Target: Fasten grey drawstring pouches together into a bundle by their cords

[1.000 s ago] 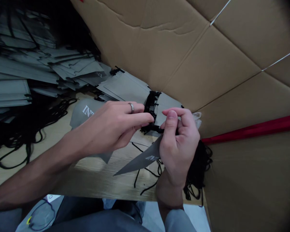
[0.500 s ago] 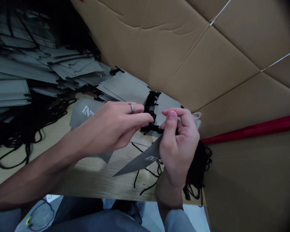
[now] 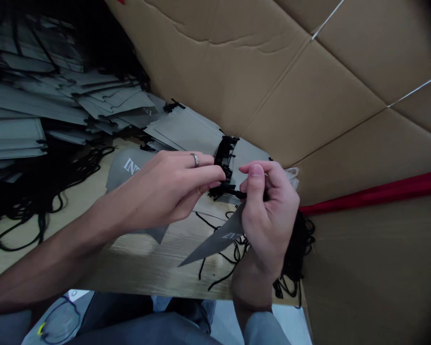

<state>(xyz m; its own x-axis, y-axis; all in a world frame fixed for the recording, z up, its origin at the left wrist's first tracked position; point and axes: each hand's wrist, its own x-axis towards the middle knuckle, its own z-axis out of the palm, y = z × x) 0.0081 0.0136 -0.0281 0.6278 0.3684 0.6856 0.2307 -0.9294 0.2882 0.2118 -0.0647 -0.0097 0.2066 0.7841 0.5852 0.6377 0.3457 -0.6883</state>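
My right hand point(image 3: 269, 211) is closed, with the thumb pressed on the fingers, around the top of a flat grey drawstring bag point(image 3: 219, 242) with white letters, which hangs tilted down to the left. A black cord point(image 3: 239, 193) stretches from its top toward the pinched fingertips of my left hand point(image 3: 187, 184), which wears a ring; the fingertips partly hide the cord's end. Beneath my left hand lies another grey bag point(image 3: 124, 167) with white print. Just behind the hands, grey bags point(image 3: 187, 127) with bunched black cords lie in a stack.
A large heap of grey bags point(image 3: 14, 100) fills the far left, with loose black cords point(image 3: 17, 201) before it. Cardboard point(image 3: 273, 86) walls the back and right, crossed by a red strip point(image 3: 373, 191). More black cords point(image 3: 296, 254) hang at the right edge of the wooden table point(image 3: 147, 273).
My right hand has shifted slightly right and turned, taking the grey bag with it. My left hand has drawn back a little to the left, so the gap between them is wider.
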